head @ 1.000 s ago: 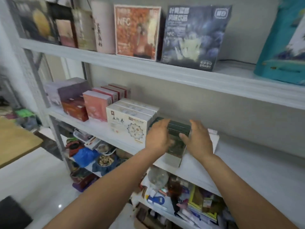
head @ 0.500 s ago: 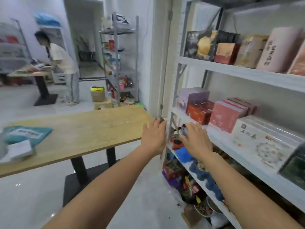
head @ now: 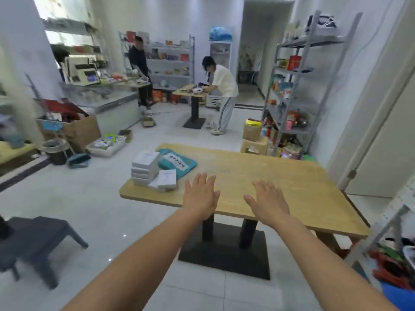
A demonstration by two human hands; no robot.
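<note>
Boxes [head: 146, 169] on table [head: 269, 187] likely next, since view left the shelf [head: 391, 217]; left grip [head: 201, 195], right grip [head: 267, 200] spread, empty.

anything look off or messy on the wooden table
Only slightly: beside the stack of white boxes at the left corner of the wooden table, two loose white boxes lie overlapped and askew near the edge. Nothing looks spilled or damaged.

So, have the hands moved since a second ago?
Yes. Both left the shelf and swung leftward: the left hand and right hand are now open and empty before the wooden table.
</note>
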